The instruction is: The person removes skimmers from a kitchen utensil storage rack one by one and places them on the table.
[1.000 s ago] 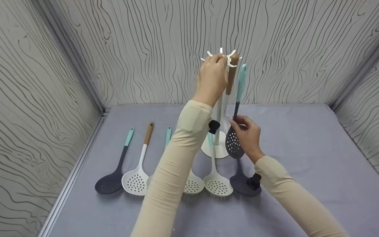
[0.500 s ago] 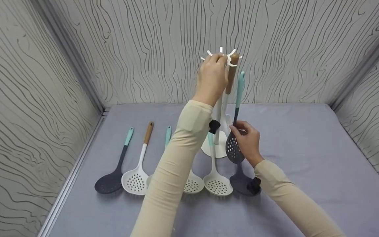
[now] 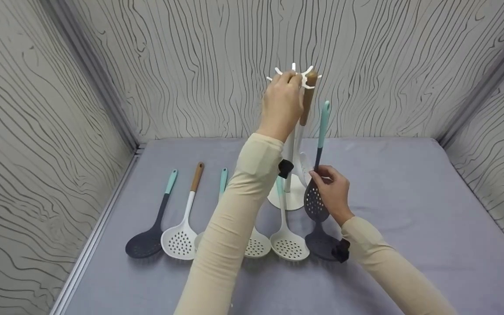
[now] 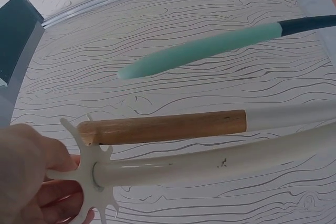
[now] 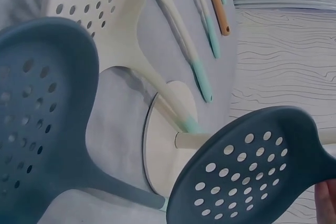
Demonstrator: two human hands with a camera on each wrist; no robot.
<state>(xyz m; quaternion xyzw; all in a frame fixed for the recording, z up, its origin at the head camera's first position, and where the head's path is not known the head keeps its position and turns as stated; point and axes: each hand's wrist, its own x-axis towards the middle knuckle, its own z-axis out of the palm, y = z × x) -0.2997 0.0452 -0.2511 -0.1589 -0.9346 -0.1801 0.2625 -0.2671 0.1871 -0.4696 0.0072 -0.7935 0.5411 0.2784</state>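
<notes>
My left hand (image 3: 280, 103) grips the hooked top of a white utensil stand (image 4: 105, 174), fingers curled among its prongs. On one hook hangs a white skimmer with a wooden handle (image 4: 168, 127), close beside the pole. With thumb and fingers my right hand (image 3: 334, 190) pinches the neck of a dark skimmer (image 5: 247, 166). It stands nearly upright right of the stand, perforated bowl down and mint handle (image 3: 323, 124) up. The handle's tip is apart from the hooks, lower than them in the head view. Part of the hook ring is hidden behind my left hand.
Several skimmers lie in a row on the grey cloth: a dark one (image 3: 145, 244) at the far left, a white one (image 3: 180, 243), cream ones (image 3: 289, 246), and a dark one (image 3: 320, 240) below my right hand. My left sleeve (image 3: 230, 227) covers part of the row. Patterned walls surround the table.
My right hand has lowered the dark skimmer, then shifted it slightly right, farther from the pole. My left hand has stayed on the stand's top.
</notes>
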